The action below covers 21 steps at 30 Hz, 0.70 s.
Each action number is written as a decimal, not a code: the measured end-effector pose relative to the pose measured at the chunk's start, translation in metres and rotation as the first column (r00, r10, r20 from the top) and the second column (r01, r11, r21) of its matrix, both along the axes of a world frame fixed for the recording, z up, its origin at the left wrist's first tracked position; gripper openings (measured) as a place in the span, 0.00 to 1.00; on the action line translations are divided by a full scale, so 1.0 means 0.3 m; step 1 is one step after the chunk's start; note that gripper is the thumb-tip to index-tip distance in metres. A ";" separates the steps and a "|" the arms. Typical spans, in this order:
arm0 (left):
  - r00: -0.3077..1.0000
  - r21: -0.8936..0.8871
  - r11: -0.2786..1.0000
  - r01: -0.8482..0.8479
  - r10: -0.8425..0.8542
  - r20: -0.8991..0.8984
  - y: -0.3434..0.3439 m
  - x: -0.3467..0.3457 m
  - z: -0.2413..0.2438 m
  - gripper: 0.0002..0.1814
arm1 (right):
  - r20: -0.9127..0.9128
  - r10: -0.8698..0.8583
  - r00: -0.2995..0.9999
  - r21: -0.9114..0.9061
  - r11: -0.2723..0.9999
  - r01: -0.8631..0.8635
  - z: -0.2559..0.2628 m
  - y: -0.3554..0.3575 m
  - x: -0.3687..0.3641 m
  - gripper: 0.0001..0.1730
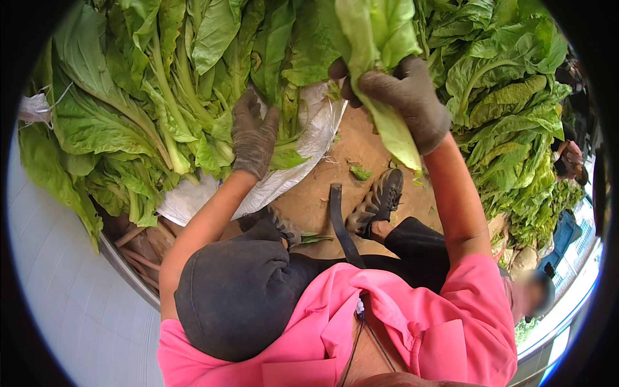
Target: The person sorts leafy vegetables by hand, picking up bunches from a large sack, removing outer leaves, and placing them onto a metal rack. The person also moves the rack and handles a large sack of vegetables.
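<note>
My right hand, in a brown knit glove, grips a large light-green leaf at the upper middle of the view; one long blade hangs below the fingers. On the left, my gloved left hand rests with fingers spread among leafy stalks at the edge of a big heap of green leafy vegetables. Its fingertips are partly hidden by leaves, and I cannot tell if they pinch any. Beneath that heap lies a white woven plastic sheet or sack.
A second heap of leafy vegetables rises at right. Leaf scraps and a dark strap are near my shoes on the brown floor. Other people and a blue crate are at far right; a pale corrugated surface curves at left.
</note>
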<state>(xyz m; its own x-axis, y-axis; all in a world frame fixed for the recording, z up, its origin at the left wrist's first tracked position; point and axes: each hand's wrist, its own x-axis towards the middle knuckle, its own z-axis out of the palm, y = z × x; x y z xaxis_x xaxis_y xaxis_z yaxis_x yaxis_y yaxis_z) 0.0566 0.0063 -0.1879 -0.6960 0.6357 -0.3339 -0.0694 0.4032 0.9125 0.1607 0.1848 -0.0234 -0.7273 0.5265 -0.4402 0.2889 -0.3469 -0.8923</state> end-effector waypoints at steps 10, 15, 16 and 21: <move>0.707 0.156 0.981 0.116 -0.192 0.680 0.074 -0.097 0.028 0.32 | -0.055 -0.105 0.993 -0.194 0.977 0.093 -0.174 -0.076 0.102 0.31; 0.543 0.211 0.976 0.055 -0.207 0.814 0.030 -0.183 0.102 0.34 | 0.057 -0.051 0.997 -0.149 0.987 0.059 -0.186 -0.079 0.090 0.37; 0.521 0.208 0.973 0.095 -0.227 0.823 0.042 -0.186 0.156 0.34 | 0.090 -0.045 0.995 -0.196 0.979 0.062 -0.216 -0.089 0.092 0.37; 0.787 0.301 0.876 0.378 -0.475 0.395 0.037 -0.037 0.231 0.31 | 0.104 -0.037 0.994 -0.365 0.928 0.072 -0.256 -0.145 0.000 0.33</move>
